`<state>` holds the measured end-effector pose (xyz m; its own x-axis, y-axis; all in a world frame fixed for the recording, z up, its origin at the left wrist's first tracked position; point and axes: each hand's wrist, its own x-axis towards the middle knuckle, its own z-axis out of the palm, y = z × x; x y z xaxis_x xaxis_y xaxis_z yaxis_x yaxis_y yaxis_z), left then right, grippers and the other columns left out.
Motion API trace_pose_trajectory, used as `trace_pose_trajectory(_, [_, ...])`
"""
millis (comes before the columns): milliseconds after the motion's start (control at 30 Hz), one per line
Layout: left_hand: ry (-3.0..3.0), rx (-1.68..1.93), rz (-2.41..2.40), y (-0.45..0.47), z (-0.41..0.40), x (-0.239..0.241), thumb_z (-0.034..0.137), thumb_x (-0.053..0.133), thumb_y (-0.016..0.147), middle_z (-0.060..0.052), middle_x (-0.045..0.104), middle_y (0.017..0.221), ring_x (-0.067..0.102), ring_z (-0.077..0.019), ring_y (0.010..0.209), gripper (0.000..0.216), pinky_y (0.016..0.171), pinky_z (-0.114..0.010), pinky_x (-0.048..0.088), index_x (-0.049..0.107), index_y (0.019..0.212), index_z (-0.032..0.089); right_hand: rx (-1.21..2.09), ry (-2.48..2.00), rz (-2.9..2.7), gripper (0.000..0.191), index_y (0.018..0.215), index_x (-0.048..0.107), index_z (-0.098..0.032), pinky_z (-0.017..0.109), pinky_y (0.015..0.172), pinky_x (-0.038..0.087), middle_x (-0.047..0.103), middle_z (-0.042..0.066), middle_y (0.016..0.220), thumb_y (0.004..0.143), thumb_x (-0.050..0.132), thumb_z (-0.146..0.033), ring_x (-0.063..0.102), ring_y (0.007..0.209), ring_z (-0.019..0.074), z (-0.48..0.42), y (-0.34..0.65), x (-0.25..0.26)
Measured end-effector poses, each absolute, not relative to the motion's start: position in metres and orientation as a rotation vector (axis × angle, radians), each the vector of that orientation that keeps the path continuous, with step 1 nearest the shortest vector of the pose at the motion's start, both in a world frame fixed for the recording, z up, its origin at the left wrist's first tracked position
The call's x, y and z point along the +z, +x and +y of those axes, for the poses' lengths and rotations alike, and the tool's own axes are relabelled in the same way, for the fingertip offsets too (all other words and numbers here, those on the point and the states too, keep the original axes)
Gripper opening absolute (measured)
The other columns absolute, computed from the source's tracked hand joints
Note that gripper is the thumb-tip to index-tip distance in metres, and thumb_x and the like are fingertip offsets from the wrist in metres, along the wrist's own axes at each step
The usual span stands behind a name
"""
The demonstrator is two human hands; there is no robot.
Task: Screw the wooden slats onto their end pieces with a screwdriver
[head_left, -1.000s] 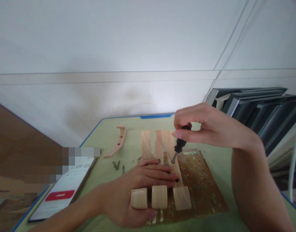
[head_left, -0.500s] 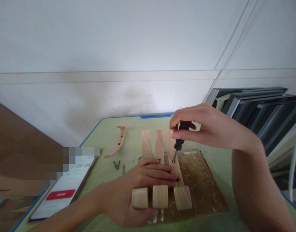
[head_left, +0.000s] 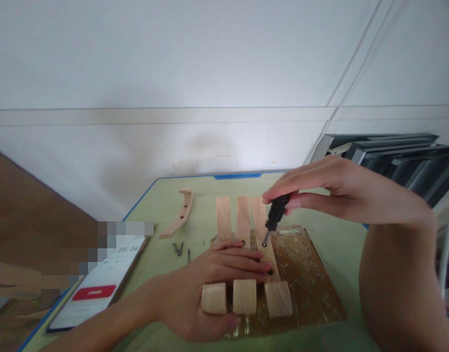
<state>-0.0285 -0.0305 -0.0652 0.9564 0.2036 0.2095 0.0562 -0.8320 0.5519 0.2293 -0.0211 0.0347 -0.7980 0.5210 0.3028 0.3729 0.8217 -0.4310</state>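
Note:
My right hand (head_left: 320,190) pinches the black handle of a screwdriver (head_left: 277,211) between thumb and fingers. The screwdriver leans, its tip in the upper hole of the rightmost wooden hook (head_left: 260,215). Beside that lie a middle wooden hook (head_left: 243,213) and a left wooden hook (head_left: 223,217), all with curled ends toward me. My left hand (head_left: 206,278) grips across the hooks, its fingers stretched over their shanks and its thumb below the curled ends. It hides parts of the left and middle hooks. Under the hooks is a brown board (head_left: 308,283) with many small holes.
Another wooden hook (head_left: 184,212) with two holes lies at the back left of the green table (head_left: 206,185). Several screws (head_left: 178,248) are near it. A phone (head_left: 96,288) rests on the left. Dark panels (head_left: 404,156) lean at the right wall.
My right hand has shifted right and its grip on the screwdriver handle has turned, with fingers straighter. The screwdriver tip stays at the same hole. My left hand keeps its place.

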Motion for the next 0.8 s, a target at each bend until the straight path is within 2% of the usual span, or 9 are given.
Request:
trace_pose_trajectory(267, [2.532,0.376,0.190,-0.0275,-0.0324,-0.0646,0.029,0.056,0.074,-0.003,0.050,0.133,0.043,-0.0208,0.126,0.062,0.110,-0.036,0.022,0.034,0.132,0.025,0.420,-0.658,-2.585,0.025,0.106,0.062,-0.011,0.018,0.075,0.047,0.067,0.006,0.101,0.088,0.049,-0.021,0.063,0.089,0.0105,-0.0184,0.2247,0.0326])
trace_pose_trajectory(567, [2.530,0.346,0.190,-0.0271,-0.0313,-0.0636,0.029,0.057,0.073,-0.002,0.049,0.134,0.042,-0.0204,0.126,0.062,0.111,-0.035,0.022,0.035,0.131,0.024,0.449,-0.640,-2.584,0.024,0.103,0.062,-0.009,0.017,0.072,0.045,0.068,0.007,0.094,0.087,0.050,-0.023,0.062,0.083,0.0086,-0.0186,0.2222,0.0331])
trace_pose_trajectory(800, [2.551,0.345,0.184,-0.0269,-0.0318,-0.0641,0.028,0.057,0.073,-0.002,0.050,0.133,0.042,-0.0192,0.126,0.062,0.111,-0.034,0.021,0.034,0.131,0.024,0.443,-0.605,-2.542,0.018,0.092,0.063,-0.010,0.016,0.065,0.042,0.067,0.003,0.084,0.083,0.056,-0.024,0.060,0.074,0.0067,-0.0176,0.2190,0.0311])
